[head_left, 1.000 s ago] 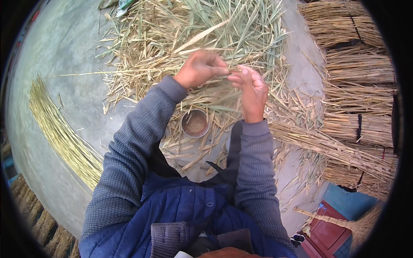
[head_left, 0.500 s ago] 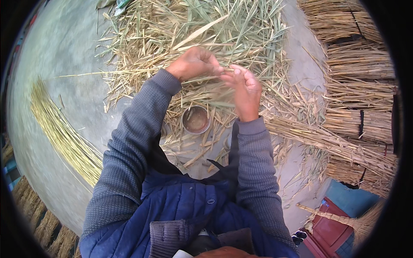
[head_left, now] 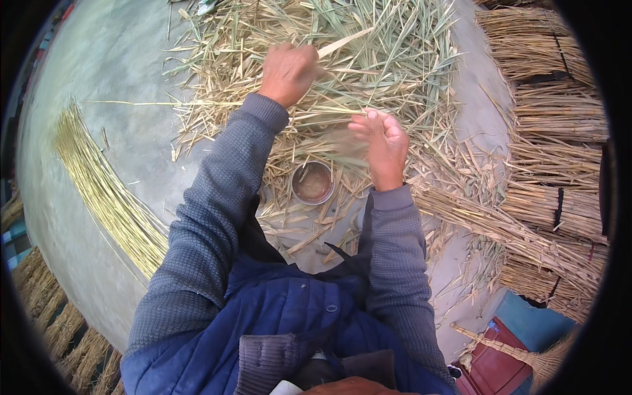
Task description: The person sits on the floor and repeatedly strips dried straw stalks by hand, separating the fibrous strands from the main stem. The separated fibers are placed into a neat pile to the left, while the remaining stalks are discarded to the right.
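Note:
A long thin reed stalk point(head_left: 155, 103) stretches across from the left, passing beneath my left wrist. Its right end is pinched between thumb and forefinger of my right hand point(head_left: 386, 141), whose other fingers are partly spread and blurred. My left hand point(head_left: 288, 69) hovers over the heap of dry leaves and husks point(head_left: 230, 39), back upward. Its fingertips are smeared and mostly hidden, so I cannot see whether they hold anything. Below the hands, a small round metal bowl point(head_left: 312, 183) with brownish contents sits among loose husks.
A bundle of yellowish stalks point(head_left: 108, 194) lies on the grey floor at left. Loose straw stalks point(head_left: 480, 220) extend right toward tied, stacked bundles point(head_left: 559, 118). At lower right are a dark red flat object point(head_left: 494, 362) and a straw broom point(head_left: 510, 349). More bundles point(head_left: 66, 336) lie lower left.
My left hand has moved up and away from my right hand, which keeps its pinch on the stalk's end. The whole view has shifted slightly.

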The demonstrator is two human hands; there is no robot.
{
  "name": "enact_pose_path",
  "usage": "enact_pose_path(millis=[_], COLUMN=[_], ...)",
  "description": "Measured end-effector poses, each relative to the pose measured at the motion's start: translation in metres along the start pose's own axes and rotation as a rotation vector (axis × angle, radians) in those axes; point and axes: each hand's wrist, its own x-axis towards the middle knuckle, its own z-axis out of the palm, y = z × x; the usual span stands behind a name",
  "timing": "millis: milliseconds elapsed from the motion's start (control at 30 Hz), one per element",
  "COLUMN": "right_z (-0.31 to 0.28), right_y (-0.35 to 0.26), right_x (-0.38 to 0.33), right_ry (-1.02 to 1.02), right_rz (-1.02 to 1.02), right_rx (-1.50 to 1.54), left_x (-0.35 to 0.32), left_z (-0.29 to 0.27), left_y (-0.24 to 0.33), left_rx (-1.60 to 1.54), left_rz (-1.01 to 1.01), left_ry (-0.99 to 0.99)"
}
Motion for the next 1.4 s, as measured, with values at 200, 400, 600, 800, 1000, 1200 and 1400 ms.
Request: enact_pose_path(millis=[200,400,600,800,1000,1200,1400], right_z=[-0.006,-0.008,-0.012,-0.02,-0.033,-0.074,-0.09], right_y=[-0.004,0.002,0.009,-0.002,0.002,0.022,0.048], right_x=[0.007,0.009,0.008,0.011,0.01,0.026,0.035], right_ry=[0.052,0.003,-0.036,-0.142,-0.259,-0.083,-0.31], right_rz=[-0.086,-0.217,-0.357,-0.309,-0.389,-0.495,-0.405], right_rx=[-0.055,-0.414,-0.438,-0.265,-0.404,-0.865,-0.811], left_x=[-0.024,-0.048,-0.062,-0.086,-0.13,-0.249,-0.411], left_z=[-0.006,0.011,0.018,-0.022,-0.086,-0.161,-0.225], left_y=[0.004,0.007,0.012,-0.008,-0.033,-0.068,-0.076], left_rx=[-0.561,-0.23,0.115,0.211,0.516,0.646,0.798], left_rz=[0.282,0.288,0.294,0.175,0.369,0.146,-0.118], left_ry=[-0.315,-0.063,-0.099,-0.118,-0.01,-0.225,-0.327])
